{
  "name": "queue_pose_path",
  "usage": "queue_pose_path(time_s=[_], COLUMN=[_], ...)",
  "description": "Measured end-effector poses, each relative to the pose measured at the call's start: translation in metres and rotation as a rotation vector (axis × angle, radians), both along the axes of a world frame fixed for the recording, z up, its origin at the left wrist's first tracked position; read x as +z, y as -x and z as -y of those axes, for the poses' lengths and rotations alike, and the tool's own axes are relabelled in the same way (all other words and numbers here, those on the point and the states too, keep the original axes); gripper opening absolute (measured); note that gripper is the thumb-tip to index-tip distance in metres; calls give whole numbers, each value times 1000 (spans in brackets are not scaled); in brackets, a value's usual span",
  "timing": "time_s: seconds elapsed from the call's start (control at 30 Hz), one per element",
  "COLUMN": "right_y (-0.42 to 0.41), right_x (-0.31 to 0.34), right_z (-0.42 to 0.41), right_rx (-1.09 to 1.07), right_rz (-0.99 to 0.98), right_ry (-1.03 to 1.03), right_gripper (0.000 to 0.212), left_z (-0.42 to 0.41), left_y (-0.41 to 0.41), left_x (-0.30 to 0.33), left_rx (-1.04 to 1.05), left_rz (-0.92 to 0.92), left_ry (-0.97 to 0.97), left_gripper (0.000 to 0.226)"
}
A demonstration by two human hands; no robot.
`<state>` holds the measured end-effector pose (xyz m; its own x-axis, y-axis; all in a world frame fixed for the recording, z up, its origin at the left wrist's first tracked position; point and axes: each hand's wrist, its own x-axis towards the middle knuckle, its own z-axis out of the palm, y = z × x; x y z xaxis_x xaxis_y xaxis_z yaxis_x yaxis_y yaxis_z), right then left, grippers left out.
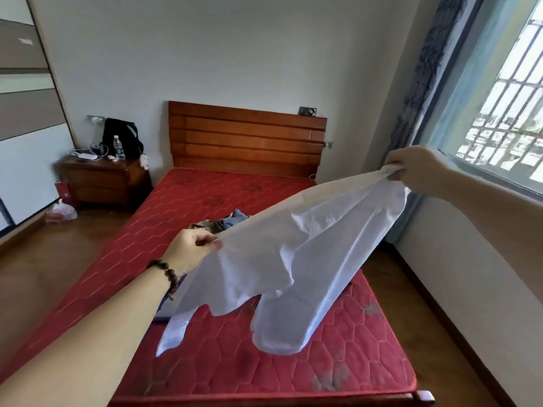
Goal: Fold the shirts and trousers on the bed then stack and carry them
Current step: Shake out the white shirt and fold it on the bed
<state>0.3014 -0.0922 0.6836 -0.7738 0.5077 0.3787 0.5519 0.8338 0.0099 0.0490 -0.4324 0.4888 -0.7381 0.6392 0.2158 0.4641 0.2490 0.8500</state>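
While both grips pinch white shirt (pixel 296 248) | red mattress (pixel 182 207) below | window (pixel 505 113) rt

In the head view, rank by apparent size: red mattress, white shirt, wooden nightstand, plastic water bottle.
1. Red quilted mattress
2. White cotton shirt, held up near the camera, so it looks enlarged
3. Brown wooden nightstand
4. Clear plastic water bottle

White shirt (pixel 293 254) hides crumpled clothes (pixel 226 223) — mostly.
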Motion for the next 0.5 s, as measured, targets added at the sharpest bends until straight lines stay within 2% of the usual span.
queue_pose_path(time_s=[0.1, 0.23, 0.5], right_y=[-20, -28, 6], right_x=[-9, -11, -54], right_z=[20, 39, 44], right_rx=[-27, -23, 16], right_rz=[17, 49, 188], right_ry=[-4, 47, 171], right_gripper=[10, 11, 17], left_z=[26, 48, 63], left_y=[-17, -27, -18], left_x=[5, 14, -13], left_rx=[-19, -51, 16], left_rz=[62, 162, 227], left_ry=[-20, -36, 3], left_gripper=[10, 22, 20])
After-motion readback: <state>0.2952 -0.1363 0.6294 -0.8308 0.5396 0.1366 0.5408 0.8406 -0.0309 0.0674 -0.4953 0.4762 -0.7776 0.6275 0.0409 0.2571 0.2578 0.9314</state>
